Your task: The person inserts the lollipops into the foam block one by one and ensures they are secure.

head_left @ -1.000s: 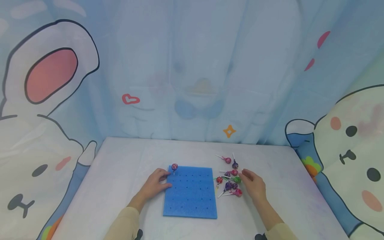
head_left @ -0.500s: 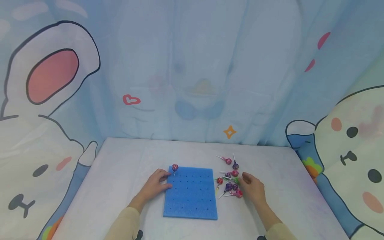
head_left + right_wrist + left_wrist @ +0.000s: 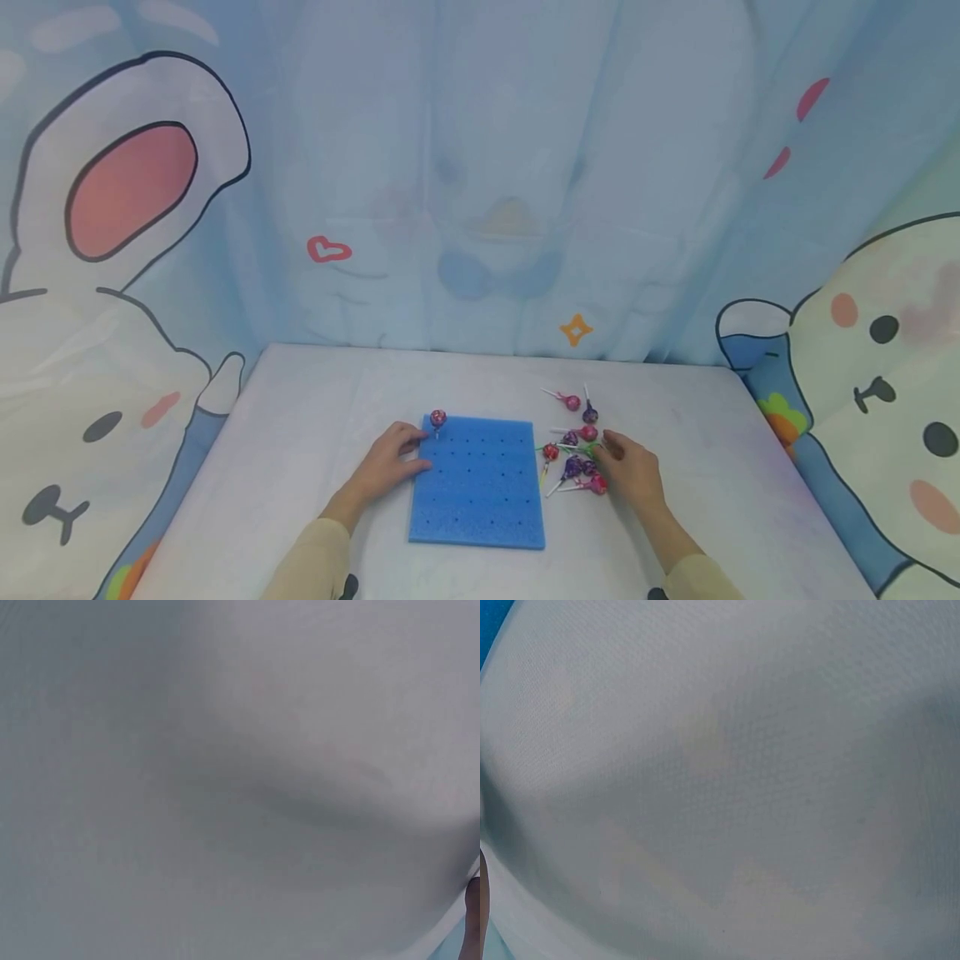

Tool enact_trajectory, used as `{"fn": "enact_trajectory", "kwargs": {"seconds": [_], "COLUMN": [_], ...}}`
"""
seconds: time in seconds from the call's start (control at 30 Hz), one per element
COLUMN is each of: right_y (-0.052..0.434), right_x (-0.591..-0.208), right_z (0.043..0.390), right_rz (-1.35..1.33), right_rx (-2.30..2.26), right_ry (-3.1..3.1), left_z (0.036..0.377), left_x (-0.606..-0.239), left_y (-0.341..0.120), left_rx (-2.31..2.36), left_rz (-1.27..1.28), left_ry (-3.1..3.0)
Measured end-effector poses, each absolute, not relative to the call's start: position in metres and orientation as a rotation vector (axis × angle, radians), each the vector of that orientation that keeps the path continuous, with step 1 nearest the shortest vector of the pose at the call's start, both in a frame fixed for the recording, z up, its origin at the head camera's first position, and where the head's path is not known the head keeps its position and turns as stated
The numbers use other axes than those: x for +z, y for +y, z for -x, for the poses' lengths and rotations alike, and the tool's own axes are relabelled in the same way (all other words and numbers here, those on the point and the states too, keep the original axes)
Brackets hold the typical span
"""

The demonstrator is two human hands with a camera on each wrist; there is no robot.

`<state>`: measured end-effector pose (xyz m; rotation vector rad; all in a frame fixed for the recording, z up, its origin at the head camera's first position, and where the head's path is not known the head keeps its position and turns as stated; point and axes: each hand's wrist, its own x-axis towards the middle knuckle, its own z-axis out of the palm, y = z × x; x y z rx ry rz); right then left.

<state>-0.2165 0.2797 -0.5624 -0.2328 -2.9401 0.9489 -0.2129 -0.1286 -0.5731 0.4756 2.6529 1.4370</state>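
Note:
In the head view, a blue foam board (image 3: 480, 492) with rows of small holes lies on the table. One red-wrapped lollipop (image 3: 438, 418) stands upright at its far left corner. My left hand (image 3: 392, 458) rests at the board's left edge, thumb and fingers spread apart and touching it. To the right of the board my right hand (image 3: 632, 469) pinches a green lollipop (image 3: 588, 449), whose candy end is partly covered by the fingers. Around it lie red, pink and purple lollipops, among them a purple one (image 3: 573, 467) and a pink one (image 3: 597, 484).
Two lollipops lie farther back, one pink (image 3: 573, 403) and one purple (image 3: 590, 414). A white cloth covers the table (image 3: 337, 383), with a printed curtain (image 3: 495, 167) behind. The wrist views show mostly blurred white cloth; a blue board corner (image 3: 489, 622) shows on the left.
My right hand has moved slightly down and left over the green lollipop, and its fingers now cover much of the candy. The left hand and the board have stayed put.

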Motion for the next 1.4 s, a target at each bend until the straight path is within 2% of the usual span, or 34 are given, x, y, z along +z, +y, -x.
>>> {"fn": "enact_trajectory", "kwargs": {"seconds": [0.47, 1.4], "right_y": [0.282, 0.275], "right_x": [-0.568, -0.551], "right_z": [0.214, 0.222], "right_rz": [0.056, 0.207], "right_rx": [0.716, 1.165], "right_ry": [-2.993, -2.700], "left_z": [0.211, 0.214], "left_x": [-0.572, -0.576], "left_y": [-0.128, -0.129], "left_rx": [1.456, 1.489], "left_rz": [-0.478, -0.496], "left_ry": [2.640, 2.629]}}
